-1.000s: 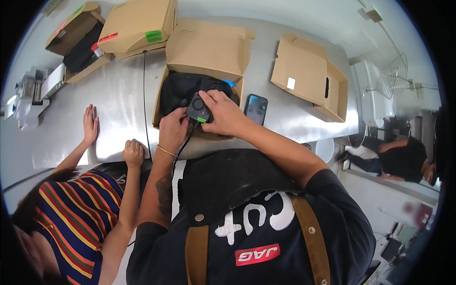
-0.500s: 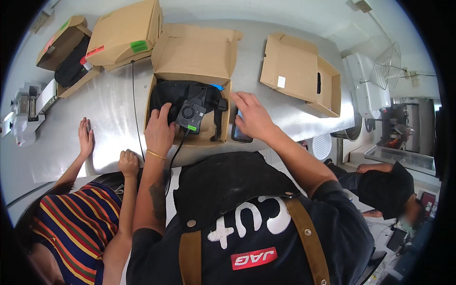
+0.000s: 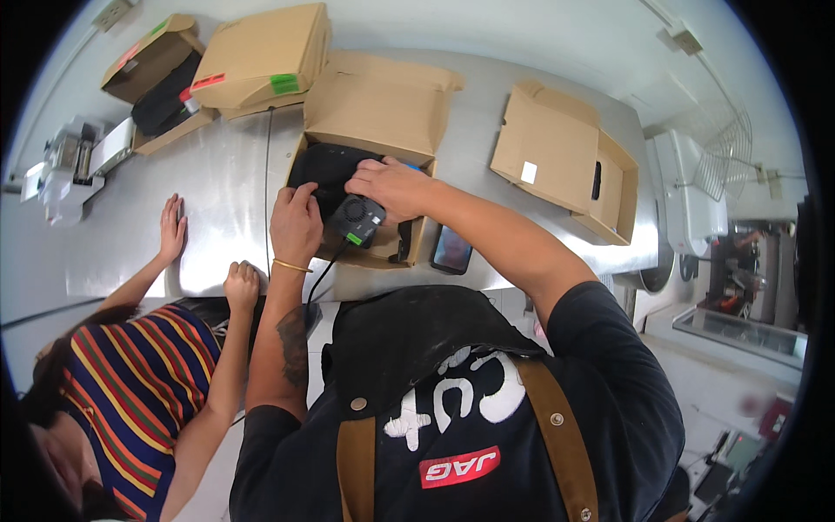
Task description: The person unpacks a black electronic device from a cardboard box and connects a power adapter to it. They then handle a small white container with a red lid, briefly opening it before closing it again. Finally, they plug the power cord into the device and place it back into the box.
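An open cardboard box [image 3: 370,109] stands on the table before me, its lid tipped back. Inside lie a black cloth pouch [image 3: 323,170] and a small dark electronic device [image 3: 355,214] with a round fan and a green label. A black cable [image 3: 329,271] runs from the device over the near edge. Reaching in from the right, my right hand [image 3: 393,188] is closed over the device's upper part, hiding that part. My left hand [image 3: 296,228] is at the box's left wall, fingers bent over the edge beside the pouch.
A phone [image 3: 452,250] lies right of the box. Another open box [image 3: 548,139] is farther right; a closed box [image 3: 261,56] and an open one [image 3: 156,65] stand back left. At left, a co-worker's hands [image 3: 172,228] rest on the metal table [image 3: 217,165].
My right hand has moved left from beside the box onto the device inside. The fingers of my left hand have drawn back toward the box's left wall. The whole view has shifted slightly.
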A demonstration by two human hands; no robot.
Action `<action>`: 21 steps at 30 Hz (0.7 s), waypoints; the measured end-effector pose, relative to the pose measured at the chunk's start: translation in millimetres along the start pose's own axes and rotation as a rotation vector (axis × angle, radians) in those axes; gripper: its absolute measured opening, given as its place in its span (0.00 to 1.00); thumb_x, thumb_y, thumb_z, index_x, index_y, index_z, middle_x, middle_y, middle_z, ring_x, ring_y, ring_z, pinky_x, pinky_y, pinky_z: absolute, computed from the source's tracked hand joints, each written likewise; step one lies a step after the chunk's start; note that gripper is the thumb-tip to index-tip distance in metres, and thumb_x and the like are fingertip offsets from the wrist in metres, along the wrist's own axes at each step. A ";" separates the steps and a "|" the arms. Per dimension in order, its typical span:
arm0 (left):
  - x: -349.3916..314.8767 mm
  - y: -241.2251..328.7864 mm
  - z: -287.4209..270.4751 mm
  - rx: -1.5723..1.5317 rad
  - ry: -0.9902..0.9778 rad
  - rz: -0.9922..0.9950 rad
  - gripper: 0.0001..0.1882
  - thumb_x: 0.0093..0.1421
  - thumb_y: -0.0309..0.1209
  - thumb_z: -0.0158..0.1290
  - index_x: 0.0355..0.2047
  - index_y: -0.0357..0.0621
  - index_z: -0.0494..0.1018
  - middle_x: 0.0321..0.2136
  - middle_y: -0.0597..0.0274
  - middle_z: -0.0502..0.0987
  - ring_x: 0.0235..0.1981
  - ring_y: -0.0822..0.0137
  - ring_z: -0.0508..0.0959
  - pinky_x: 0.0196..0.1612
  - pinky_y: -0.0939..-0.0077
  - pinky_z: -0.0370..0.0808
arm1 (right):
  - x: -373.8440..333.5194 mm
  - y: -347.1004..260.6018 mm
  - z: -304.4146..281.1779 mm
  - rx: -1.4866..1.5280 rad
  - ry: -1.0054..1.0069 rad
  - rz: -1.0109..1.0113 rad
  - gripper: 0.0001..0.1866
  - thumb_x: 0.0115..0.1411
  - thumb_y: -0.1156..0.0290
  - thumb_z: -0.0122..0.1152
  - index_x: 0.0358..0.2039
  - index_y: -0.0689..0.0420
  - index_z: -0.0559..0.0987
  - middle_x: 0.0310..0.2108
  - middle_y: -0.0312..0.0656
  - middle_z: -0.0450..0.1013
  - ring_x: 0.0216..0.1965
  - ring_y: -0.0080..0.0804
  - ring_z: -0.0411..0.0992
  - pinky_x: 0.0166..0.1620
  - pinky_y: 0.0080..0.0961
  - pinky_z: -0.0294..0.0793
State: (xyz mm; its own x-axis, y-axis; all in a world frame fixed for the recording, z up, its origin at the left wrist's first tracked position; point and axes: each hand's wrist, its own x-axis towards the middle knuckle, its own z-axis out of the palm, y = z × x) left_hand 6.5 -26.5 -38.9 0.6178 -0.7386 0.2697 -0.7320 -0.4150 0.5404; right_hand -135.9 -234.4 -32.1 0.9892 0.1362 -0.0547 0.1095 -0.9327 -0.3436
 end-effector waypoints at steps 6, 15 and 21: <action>26.5 -7.6 -19.5 -0.135 0.177 -0.053 0.13 0.67 0.25 0.48 0.48 0.44 0.79 0.38 0.45 0.79 0.39 0.42 0.80 0.45 0.54 0.77 | -30.8 -7.0 -23.9 0.084 0.139 -0.056 0.42 0.38 0.66 0.82 0.56 0.52 0.74 0.52 0.39 0.73 0.60 0.45 0.68 0.57 0.42 0.76; 58.7 -16.5 -61.3 -1.163 -0.248 -0.654 0.15 0.75 0.36 0.53 0.46 0.35 0.80 0.33 0.65 0.82 0.33 0.72 0.81 0.38 0.76 0.79 | -96.1 -33.4 -44.6 0.251 0.490 0.234 0.43 0.37 0.62 0.83 0.55 0.54 0.74 0.50 0.44 0.75 0.56 0.52 0.71 0.56 0.43 0.77; 48.9 3.0 -94.2 -0.166 0.066 -0.027 0.17 0.69 0.31 0.61 0.54 0.37 0.78 0.32 0.59 0.80 0.33 0.68 0.77 0.40 0.72 0.75 | -104.8 -20.1 -29.3 0.296 0.556 0.355 0.42 0.38 0.58 0.81 0.54 0.57 0.74 0.49 0.48 0.77 0.53 0.54 0.73 0.56 0.44 0.76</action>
State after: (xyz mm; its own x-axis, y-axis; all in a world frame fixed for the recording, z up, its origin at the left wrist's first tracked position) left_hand 61.5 -13.8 51.0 0.6580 -0.6897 0.3023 -0.6609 -0.3364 0.6709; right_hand -238.9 -239.7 8.1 0.8722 -0.4216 0.2483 -0.1806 -0.7491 -0.6374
